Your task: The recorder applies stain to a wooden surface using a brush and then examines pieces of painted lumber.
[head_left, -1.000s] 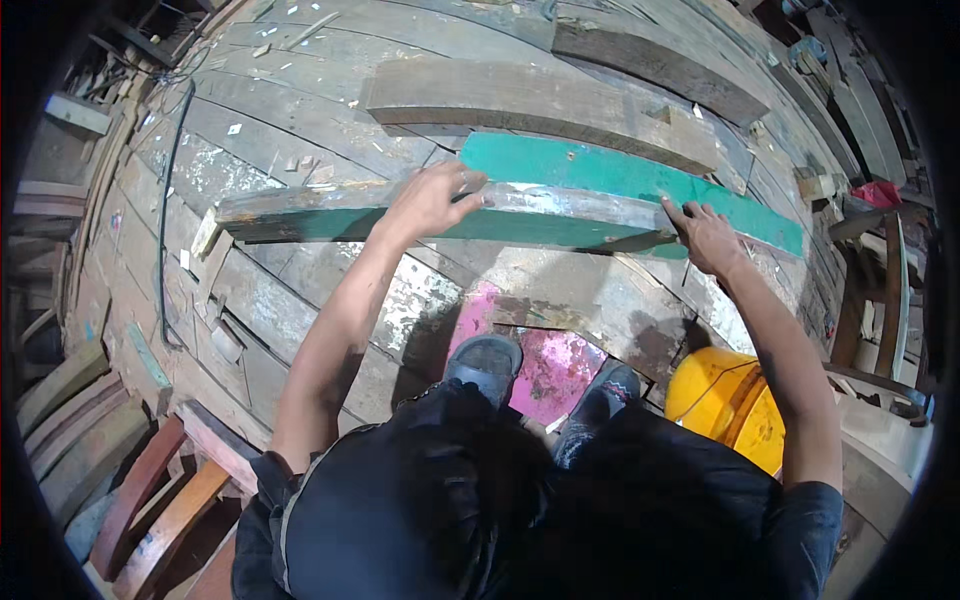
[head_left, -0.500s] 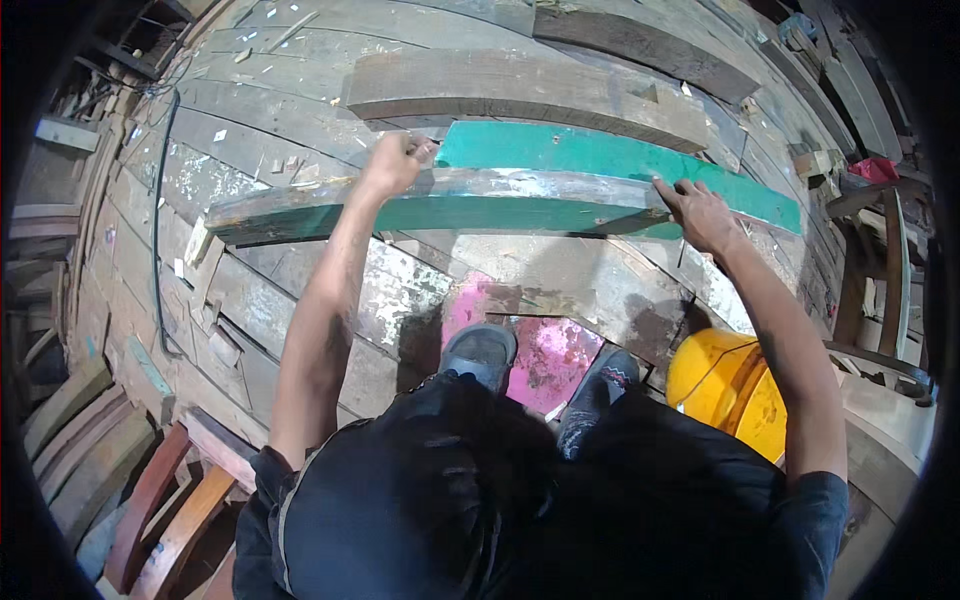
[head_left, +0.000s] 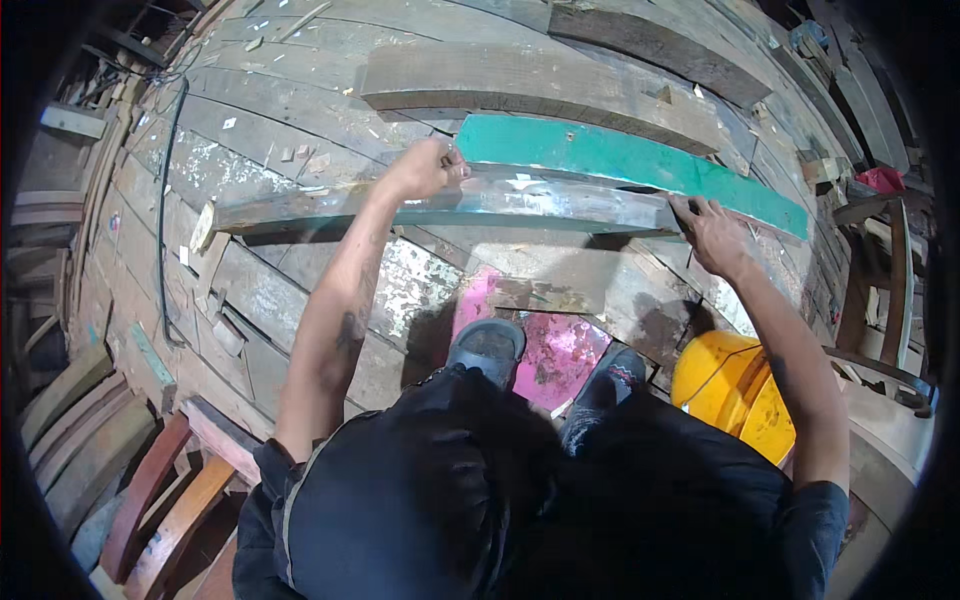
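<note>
Left hand [head_left: 418, 172] and right hand [head_left: 718, 238], fingers curled, grip unclear, seemingly steady a weathered beam [head_left: 560, 205], next needing even support.

Floor [head_left: 290, 85]: wood boards, matt, dusty, worn, white paint flaking in patches. Worn beam [head_left: 540, 203]: wood, rough, scuffed, whitish paint residue along it. Green board [head_left: 600, 150]: painted wood, fairly smooth, low sheen. Brown beam [head_left: 480, 75] beyond it: bare-looking wood, dull, coarse. Pink panel [head_left: 565, 360], floor's near edge: paint blotchy, chipped. Yellow bucket [head_left: 720, 370], floor's near right corner: plastic-looking, glossy, smudged. Orange curved piece [head_left: 185, 520], floor's near left corner: wood, smooth, slight shine. Trousers [head_left: 420, 490]: dark cloth, matt. Sandal [head_left: 490, 345]: rubbery, matt.
</note>
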A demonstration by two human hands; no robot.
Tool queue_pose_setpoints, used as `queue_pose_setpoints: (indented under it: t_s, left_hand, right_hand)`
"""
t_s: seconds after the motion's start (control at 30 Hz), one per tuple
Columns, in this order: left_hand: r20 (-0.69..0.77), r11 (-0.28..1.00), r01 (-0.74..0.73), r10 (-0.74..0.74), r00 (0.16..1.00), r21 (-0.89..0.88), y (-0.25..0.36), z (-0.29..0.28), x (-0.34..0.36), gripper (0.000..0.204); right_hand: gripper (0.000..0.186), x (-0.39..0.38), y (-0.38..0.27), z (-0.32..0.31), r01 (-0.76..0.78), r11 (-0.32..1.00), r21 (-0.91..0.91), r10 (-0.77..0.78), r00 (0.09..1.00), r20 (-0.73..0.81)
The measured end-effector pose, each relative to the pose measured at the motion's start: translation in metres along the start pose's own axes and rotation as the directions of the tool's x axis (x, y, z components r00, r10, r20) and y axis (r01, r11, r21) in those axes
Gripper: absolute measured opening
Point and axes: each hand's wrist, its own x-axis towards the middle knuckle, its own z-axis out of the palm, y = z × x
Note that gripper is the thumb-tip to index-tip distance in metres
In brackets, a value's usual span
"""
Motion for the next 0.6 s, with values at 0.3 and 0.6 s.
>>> queue_pose_setpoints:
  t_s: [0.3,0.6]
  left_hand:
    - [-0.291,0.993,-0.114,0.119,0.949,0.037,0.045,0.051,0.001,0.031]
    - [-0.179,0.986,-0.161,0.152,0.972,-0.033,0.060,0.070,0.007,0.022]
  right_hand:
    - [0.076,0.000,-0.002,0.015,0.032,0.999,0.016,-0.032,0.999,-0.040]
    - [0.075,-0.001,-0.004,0.014,0.045,0.999,-0.030,-0.047,0.997,-0.057]
